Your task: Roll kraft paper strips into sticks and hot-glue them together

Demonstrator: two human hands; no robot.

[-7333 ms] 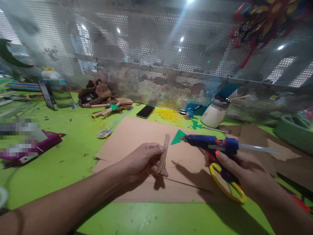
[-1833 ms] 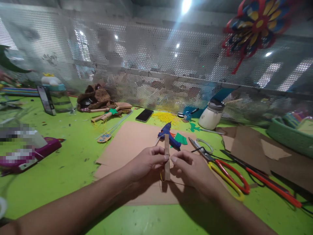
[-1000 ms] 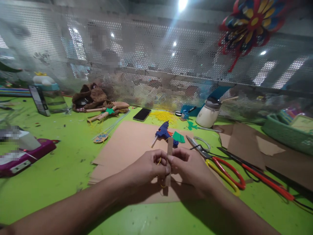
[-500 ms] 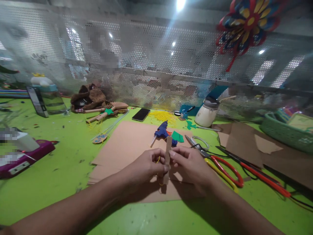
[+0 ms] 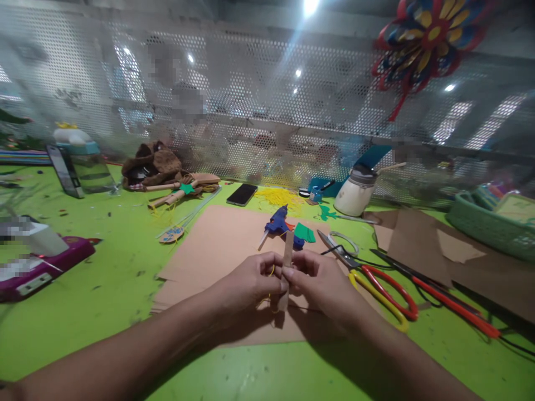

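Note:
Both hands pinch a narrow brown cardboard strip (image 5: 288, 248), held nearly upright above the paper. My left hand (image 5: 261, 278) grips it from the left, near its lower half, with thin yellow strands (image 5: 271, 272) by the fingers. From the right, my right hand (image 5: 311, 273) presses thumb and fingertips on its middle. Underneath lie stacked brown cardboard sheets (image 5: 200, 245). Just beyond the hands rests a blue glue gun (image 5: 276, 221) beside a green paper piece (image 5: 304, 233). Scissors (image 5: 387, 289) with red and yellow handles lie by my right wrist.
Red-handled scissors (image 5: 451, 301) and brown cardboard (image 5: 422, 239) lie at right, near a green basket (image 5: 493, 225). Behind are a white jar (image 5: 354, 197), yellow shreds (image 5: 278, 197) and a phone (image 5: 242, 195). A purple power strip (image 5: 54, 267) is at left; a perforated panel (image 5: 259, 100) stands behind.
My right hand's fingers have slid a little down and closer to my left hand on the strip. The strip's angle shifted slightly; the other things stay put.

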